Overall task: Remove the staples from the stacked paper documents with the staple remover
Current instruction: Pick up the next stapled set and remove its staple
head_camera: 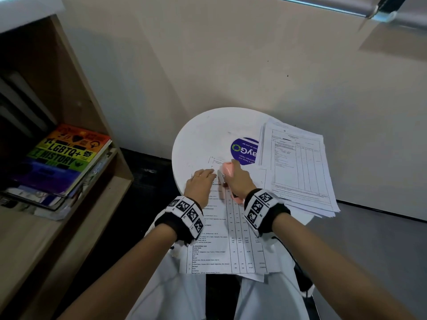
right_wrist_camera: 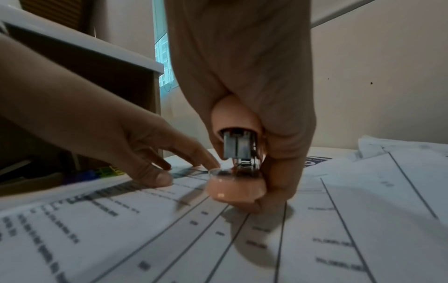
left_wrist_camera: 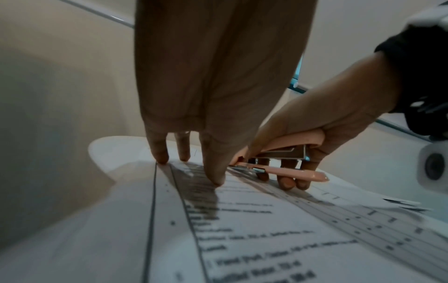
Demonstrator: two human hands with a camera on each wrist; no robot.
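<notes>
Light in here is soft and kinda dim, coming from above; the pale cream wall [head_camera: 231, 65] looks evenly lit while the dark wooden bookshelf [head_camera: 34, 88] on the left sinks into shadow. The round white table [head_camera: 203, 135] is the brightest spot. Head view bends hard at the edges. Both wrist views are murky, and the near printed table sheets [left_wrist_camera: 266, 239] smear out of focus, with soft finger shadows [left_wrist_camera: 201, 191] on them.
</notes>
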